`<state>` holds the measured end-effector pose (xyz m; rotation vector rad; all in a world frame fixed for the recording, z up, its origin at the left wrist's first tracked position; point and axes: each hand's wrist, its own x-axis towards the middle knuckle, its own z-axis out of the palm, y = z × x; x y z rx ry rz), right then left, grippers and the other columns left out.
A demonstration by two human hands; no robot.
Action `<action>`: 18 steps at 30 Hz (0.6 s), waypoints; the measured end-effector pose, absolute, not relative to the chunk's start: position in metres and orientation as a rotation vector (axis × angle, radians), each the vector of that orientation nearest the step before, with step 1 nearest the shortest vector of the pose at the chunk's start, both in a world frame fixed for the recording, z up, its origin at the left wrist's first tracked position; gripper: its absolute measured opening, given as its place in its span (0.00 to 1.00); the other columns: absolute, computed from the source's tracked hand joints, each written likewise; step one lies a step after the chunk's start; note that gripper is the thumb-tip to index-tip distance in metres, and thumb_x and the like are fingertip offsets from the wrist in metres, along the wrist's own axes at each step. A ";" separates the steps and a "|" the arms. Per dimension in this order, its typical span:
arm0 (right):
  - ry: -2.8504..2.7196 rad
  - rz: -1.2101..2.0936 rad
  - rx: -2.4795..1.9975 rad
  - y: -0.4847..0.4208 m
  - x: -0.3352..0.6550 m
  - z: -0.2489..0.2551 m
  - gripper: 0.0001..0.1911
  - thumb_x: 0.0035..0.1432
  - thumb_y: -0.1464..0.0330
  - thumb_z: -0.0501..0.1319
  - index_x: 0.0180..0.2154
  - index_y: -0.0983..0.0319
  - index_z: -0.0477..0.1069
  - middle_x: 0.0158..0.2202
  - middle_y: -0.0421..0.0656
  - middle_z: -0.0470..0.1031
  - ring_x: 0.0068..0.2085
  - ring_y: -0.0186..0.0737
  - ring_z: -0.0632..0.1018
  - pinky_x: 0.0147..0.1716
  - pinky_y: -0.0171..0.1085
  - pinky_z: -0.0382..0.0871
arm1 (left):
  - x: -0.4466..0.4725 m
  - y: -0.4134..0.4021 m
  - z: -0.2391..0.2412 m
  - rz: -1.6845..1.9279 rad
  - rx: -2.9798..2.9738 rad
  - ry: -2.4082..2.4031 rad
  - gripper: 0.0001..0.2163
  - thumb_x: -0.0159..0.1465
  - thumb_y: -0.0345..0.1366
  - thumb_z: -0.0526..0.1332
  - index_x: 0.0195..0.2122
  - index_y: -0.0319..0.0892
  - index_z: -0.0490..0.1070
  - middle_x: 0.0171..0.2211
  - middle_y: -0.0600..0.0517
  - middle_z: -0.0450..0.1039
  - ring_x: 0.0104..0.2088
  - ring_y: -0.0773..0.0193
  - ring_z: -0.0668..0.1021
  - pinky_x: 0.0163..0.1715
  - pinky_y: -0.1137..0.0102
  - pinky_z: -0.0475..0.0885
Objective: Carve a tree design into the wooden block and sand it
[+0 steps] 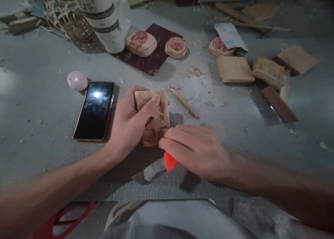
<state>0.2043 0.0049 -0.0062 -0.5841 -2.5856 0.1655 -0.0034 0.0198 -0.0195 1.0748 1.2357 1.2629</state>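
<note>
Two bare hands meet over a tan, flat, roughly rectangular wooden block just above the near part of a grey, fine-textured tabletop. The left hand grips the block from its left side, thumb laid across the upper face; the right hand is curled closed at the block's lower right corner, apparently round a bright orange, smooth piece that shows below the fingers beside a grey, blurred strip.

Work on the block looks partway along: thin lines and a darker, stepped lower end are visible, but the thumb hides part of the face, so how much shaping is left I cannot tell. Three pale, rounded pieces with red-lined faces lie farther back, at and, and their patterns look further advanced.

Curled, pale shavings litter the surface beyond a slim, pale-handled, pointed tool. A black-screened phone lies to the left near a pink, egg-shaped object; a tall, white, black-banded cylinder stands behind. Plain, squared wooden blocks sit at right. Below the table edge, a red, curved frame shows in the dim room
</note>
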 end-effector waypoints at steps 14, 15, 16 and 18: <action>-2.236 0.359 -1.111 0.037 0.234 -0.004 0.04 0.75 0.70 0.62 0.44 0.56 0.74 0.39 0.42 0.83 0.39 0.42 0.82 0.39 0.42 0.73 | -0.009 0.034 -0.015 1.381 0.813 1.185 0.10 0.69 0.40 0.74 0.38 0.48 0.72 0.37 0.49 0.85 0.34 0.55 0.87 0.30 0.64 0.82; -2.218 0.317 -1.147 0.040 0.235 -0.005 0.04 0.75 0.69 0.63 0.42 0.56 0.74 0.36 0.40 0.81 0.35 0.41 0.79 0.36 0.41 0.70 | -0.009 0.033 -0.015 1.370 0.810 1.179 0.10 0.69 0.40 0.74 0.38 0.49 0.73 0.35 0.50 0.84 0.33 0.55 0.86 0.30 0.65 0.82; -2.207 0.279 -1.166 0.041 0.235 -0.006 0.05 0.74 0.68 0.65 0.40 0.56 0.73 0.33 0.39 0.79 0.32 0.40 0.77 0.33 0.41 0.68 | -0.009 0.033 -0.015 1.362 0.806 1.174 0.10 0.69 0.40 0.74 0.38 0.49 0.73 0.34 0.51 0.82 0.32 0.56 0.85 0.29 0.65 0.81; -2.217 0.240 -1.181 0.043 0.235 -0.008 0.07 0.74 0.65 0.67 0.39 0.56 0.74 0.30 0.37 0.76 0.30 0.38 0.75 0.32 0.40 0.64 | -0.010 0.032 -0.014 1.369 0.823 1.192 0.09 0.69 0.39 0.73 0.37 0.48 0.73 0.31 0.53 0.77 0.29 0.60 0.81 0.28 0.67 0.79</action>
